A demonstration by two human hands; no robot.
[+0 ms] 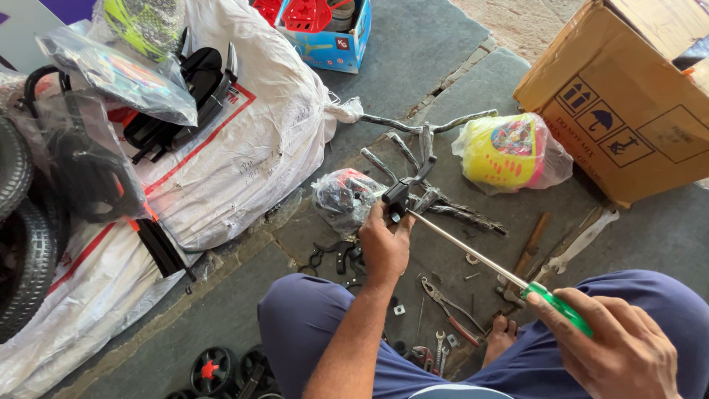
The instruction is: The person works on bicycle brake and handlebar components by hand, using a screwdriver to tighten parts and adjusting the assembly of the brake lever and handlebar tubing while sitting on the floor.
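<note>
Fingers of the left hand [384, 247] are clamped around a small black brake lever [402, 193], holding it up over the middle of the stone floor [413, 52]. Those of the right hand [624, 351] are closed on the green handle of a long screwdriver [509, 275], whose tip sits against the lever's clamp.

By my judgement the fitting work is midway: the lever is not yet on any bar, and the wrapped handlebar [428, 125] lies apart, nearer the floor's far edge, beside a bagged yellow toy part [506, 151]. Much looks unassembled: pliers [452, 310], loose brackets and nuts lie between the knees, small black wheels [214, 369] sit at the near edge, and tyres [26, 244] rest on white sacking [251, 148] at the left edge. A cardboard box [628, 96] occupies the far right corner.
</note>
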